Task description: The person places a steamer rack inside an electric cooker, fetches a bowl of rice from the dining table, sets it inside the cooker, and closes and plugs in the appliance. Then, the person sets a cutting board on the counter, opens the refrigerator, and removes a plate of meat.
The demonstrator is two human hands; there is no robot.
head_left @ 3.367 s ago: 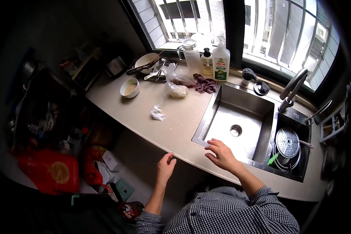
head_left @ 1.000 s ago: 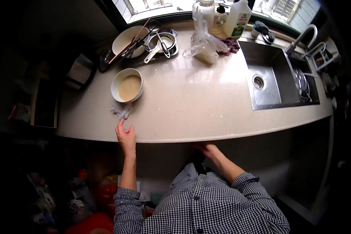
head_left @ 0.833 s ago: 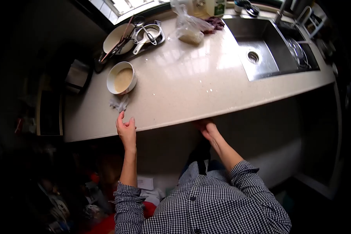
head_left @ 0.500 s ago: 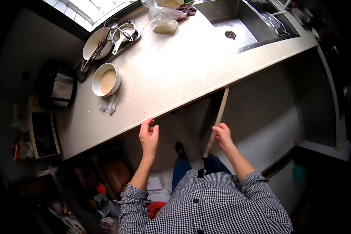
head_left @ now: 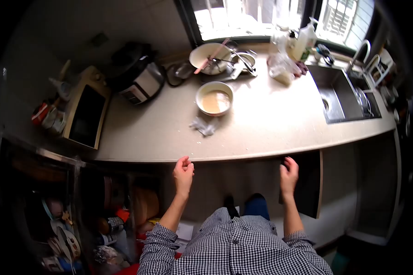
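Note:
My left hand (head_left: 183, 175) is just off the front edge of the counter (head_left: 160, 137), fingers loosely curled and apart, holding nothing. Over by the cabinet door (head_left: 315, 183), which stands out from under the counter, my right hand (head_left: 288, 176) is raised with thumb and fingers apart and nothing between them. A white bowl of cloudy tan liquid (head_left: 214, 101) sits on the counter beyond my left hand. Next to the bowl, on its near side, lies a crumpled whitish plastic scrap (head_left: 204, 127).
A large pan with utensils (head_left: 206, 57) and a smaller pot stand at the back. A pressure cooker (head_left: 144, 82) and microwave (head_left: 88, 110) are at left. The tied plastic bag (head_left: 280, 68), bottles and sink (head_left: 332, 91) are at right. Shelves with packages lie below left.
The view has swung up and left, bringing the cooker and microwave more into sight. The cabinet door, which my right hand held, is now out of its grasp and further right.

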